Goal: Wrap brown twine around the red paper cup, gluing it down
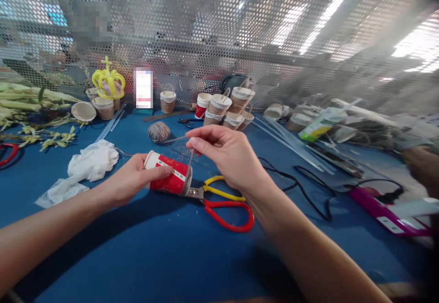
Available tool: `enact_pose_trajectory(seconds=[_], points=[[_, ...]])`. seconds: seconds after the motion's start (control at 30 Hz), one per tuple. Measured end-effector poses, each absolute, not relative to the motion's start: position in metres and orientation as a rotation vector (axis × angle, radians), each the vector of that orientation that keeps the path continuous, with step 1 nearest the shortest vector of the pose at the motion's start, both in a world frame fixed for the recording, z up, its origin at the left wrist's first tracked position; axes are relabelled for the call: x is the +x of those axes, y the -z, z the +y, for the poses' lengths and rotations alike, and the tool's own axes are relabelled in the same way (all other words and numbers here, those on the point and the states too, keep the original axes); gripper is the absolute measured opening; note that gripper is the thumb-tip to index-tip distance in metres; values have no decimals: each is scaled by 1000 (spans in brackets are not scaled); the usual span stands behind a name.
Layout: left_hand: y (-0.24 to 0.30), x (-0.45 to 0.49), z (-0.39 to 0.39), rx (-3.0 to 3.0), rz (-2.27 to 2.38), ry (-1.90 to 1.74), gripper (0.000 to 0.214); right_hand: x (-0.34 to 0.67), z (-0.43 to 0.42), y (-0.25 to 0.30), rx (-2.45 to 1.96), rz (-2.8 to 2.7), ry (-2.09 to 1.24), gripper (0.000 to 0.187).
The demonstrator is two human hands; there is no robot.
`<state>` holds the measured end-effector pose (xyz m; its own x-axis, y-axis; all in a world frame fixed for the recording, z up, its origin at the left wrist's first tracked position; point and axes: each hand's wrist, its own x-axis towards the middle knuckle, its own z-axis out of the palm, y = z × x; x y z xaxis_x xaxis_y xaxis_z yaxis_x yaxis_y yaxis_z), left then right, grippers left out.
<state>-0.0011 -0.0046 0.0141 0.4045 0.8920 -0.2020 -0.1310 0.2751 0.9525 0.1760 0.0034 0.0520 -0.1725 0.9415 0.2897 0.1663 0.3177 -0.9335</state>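
Note:
My left hand (132, 177) is wrapped round a red and white paper cup (169, 179) lying on its side, its base end facing right. My right hand (228, 156) hovers just above and right of the cup, fingers pinched on a thin strand of twine (190, 159) that drops to the cup's base. The strand seems to lead back toward a twine ball (158, 132) behind the cup. Scissors with one yellow and one red handle (224, 200) lie on the blue table (144, 257) directly under my right hand.
Several twine-wrapped cups (226, 108) stand at the back by a perforated metal screen (219, 33). A yellow crown (108, 82), green leaves (30, 104), crumpled white tissue (92, 161), glue sticks (291, 143), a black cable (302, 186) and a purple tool (384, 211) lie around. Another person's hand (421, 166) is at right.

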Motion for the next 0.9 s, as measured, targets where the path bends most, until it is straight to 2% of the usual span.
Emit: enact_pose_trajectory(seconds=[0.73, 0.9], points=[[-16, 1, -10, 1099, 807, -876, 4, 179, 15, -42, -1135, -1638, -958, 6], [-14, -1, -10, 1171, 839, -874, 9, 177, 15, -40, -1208, -1664, -971, 6]])
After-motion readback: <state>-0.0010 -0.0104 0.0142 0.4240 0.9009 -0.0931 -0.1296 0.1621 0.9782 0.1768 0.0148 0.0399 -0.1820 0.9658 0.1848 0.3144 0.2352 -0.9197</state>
